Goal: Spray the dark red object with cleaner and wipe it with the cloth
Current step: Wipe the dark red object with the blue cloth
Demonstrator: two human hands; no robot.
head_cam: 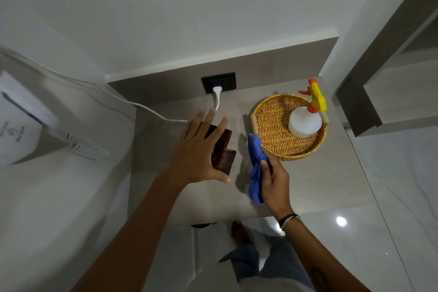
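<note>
**Left hand over the dark red object, cloth in the right**

Head view: the left hand [201, 149] is spread wide, fingers splayed, over the dark red object [222, 149], which sits on the grey bench [308, 185]; whether the palm touches it I cannot tell. The right hand [275, 178] has its grip closed around a bunched blue cloth [256, 161] just beside the object. The white spray bottle [305, 121] with its yellow and orange trigger stands in the wicker basket [270, 125] to the right.

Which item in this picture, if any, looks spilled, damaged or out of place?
Nothing stands out. The spray bottle stands upright in the wicker basket, the right hand holds the blue cloth, and the left hand is over the dark red object. No spill shows.
</note>
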